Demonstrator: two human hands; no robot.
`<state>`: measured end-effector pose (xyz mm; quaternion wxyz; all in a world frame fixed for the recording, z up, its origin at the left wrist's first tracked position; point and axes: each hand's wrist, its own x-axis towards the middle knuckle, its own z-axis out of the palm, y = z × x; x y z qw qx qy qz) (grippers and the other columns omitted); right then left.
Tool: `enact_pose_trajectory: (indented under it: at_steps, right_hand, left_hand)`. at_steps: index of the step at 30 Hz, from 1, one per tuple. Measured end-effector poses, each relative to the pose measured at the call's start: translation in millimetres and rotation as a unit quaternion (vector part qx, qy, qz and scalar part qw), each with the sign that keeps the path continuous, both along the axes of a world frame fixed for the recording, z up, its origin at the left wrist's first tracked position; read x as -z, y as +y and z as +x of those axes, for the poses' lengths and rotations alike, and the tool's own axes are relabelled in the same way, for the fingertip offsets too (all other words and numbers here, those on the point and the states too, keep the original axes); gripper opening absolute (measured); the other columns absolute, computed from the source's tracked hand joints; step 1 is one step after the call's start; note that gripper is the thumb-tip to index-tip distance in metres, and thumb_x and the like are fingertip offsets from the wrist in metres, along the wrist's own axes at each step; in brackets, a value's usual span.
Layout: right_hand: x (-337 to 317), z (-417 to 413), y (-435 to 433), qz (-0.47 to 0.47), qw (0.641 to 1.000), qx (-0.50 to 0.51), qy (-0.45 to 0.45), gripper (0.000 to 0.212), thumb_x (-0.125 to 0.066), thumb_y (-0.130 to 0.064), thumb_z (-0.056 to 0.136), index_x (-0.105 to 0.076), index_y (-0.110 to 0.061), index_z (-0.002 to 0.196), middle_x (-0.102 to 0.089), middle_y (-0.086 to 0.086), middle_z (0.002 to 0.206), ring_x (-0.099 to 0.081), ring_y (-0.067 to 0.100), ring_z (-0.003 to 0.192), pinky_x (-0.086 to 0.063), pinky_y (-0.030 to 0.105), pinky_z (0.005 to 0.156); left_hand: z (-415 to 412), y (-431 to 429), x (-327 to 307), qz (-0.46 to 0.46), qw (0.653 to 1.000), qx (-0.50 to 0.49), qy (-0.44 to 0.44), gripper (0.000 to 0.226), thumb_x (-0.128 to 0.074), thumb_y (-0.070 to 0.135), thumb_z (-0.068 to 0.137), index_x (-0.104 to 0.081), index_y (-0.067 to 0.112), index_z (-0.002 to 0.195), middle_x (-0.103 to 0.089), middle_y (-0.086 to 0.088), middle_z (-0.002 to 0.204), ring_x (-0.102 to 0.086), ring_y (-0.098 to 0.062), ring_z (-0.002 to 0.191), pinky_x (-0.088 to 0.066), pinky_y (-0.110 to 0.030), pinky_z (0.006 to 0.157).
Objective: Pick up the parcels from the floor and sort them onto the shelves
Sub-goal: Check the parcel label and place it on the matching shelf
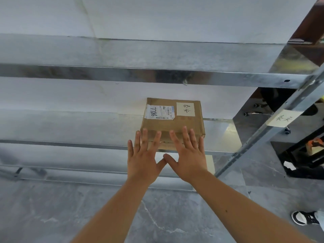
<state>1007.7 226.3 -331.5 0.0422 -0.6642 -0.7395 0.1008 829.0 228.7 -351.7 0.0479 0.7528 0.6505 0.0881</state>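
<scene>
A brown cardboard parcel [177, 123] lies flat on a metal shelf [70, 127], its near edge at the shelf's front rail. It carries a white shipping label and a cream handwritten note on top. My left hand [143, 158] and my right hand [189, 155] are side by side with straight, spread fingers. Their fingertips touch the parcel's near edge and front face, and the thumbs meet in the middle.
Another metal shelf [157, 55] runs above, and a slanted metal upright [273, 127] with a taped paper tag [284, 118] stands at the right. Grey tiled floor [52, 216] lies below. A person's black-and-white shoe [306, 218] is at the lower right, near black equipment [305, 155].
</scene>
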Motion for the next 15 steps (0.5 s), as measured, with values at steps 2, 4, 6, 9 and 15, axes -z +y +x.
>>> enact_pose_trajectory:
  at_steps: [2,4,6,9,15]
  right_hand:
    - [-3.0,-1.6,-4.1,-0.005,1.0,-0.015,0.008,0.084,-0.021,-0.083,0.096,0.034,-0.052,0.152,0.036,-0.001,0.169,0.031,0.027,0.161,0.013,0.056,0.132]
    - [-4.8,-3.3,-8.9,0.0,0.999,-0.032,0.018,0.086,-0.021,-0.083,0.097,0.026,-0.049,0.16,0.03,-0.001,0.174,0.03,0.026,0.161,0.012,0.054,0.133]
    - [-4.4,-5.3,-15.1,0.004,0.997,-0.049,0.056,0.088,-0.022,-0.083,0.096,0.018,-0.045,0.165,0.022,-0.005,0.176,0.027,0.022,0.162,0.011,0.051,0.133]
    - [-5.0,-9.8,-25.3,0.002,0.979,-0.074,0.19,0.098,-0.017,-0.092,0.087,0.009,-0.042,0.168,0.01,-0.014,0.177,0.018,0.013,0.163,0.001,0.048,0.136]
    - [-10.0,-20.2,-43.0,-0.041,0.92,-0.079,0.382,0.09,-0.038,-0.082,0.09,-0.014,-0.043,0.167,-0.015,-0.012,0.178,-0.011,0.011,0.165,-0.014,0.043,0.134]
  left_hand:
    - [-2.9,-12.5,-4.7,-0.01,1.0,-0.026,-0.001,0.095,-0.011,0.089,0.084,0.043,0.048,0.15,0.037,0.0,0.168,0.034,-0.028,0.156,0.01,-0.053,0.13]
    - [-5.3,-24.7,-9.3,-0.03,0.998,-0.06,-0.01,0.099,-0.006,0.091,0.081,0.046,0.041,0.15,0.034,0.002,0.168,0.029,-0.026,0.159,0.006,-0.052,0.132]
    - [-7.5,-38.6,-14.2,-0.045,0.993,-0.099,-0.039,0.105,-0.007,0.093,0.078,0.042,0.036,0.152,0.026,0.003,0.173,0.025,-0.023,0.161,0.005,-0.049,0.132]
    - [-10.4,-61.1,-26.7,-0.058,0.974,-0.142,-0.168,0.112,-0.022,0.093,0.076,0.024,0.038,0.162,0.012,0.007,0.178,0.014,-0.017,0.163,-0.004,-0.045,0.134]
    - [-18.9,-103.5,-49.4,-0.005,0.868,-0.232,-0.439,0.106,-0.05,0.086,0.073,-0.012,0.049,0.165,-0.022,0.015,0.174,-0.022,-0.013,0.16,-0.03,-0.045,0.126]
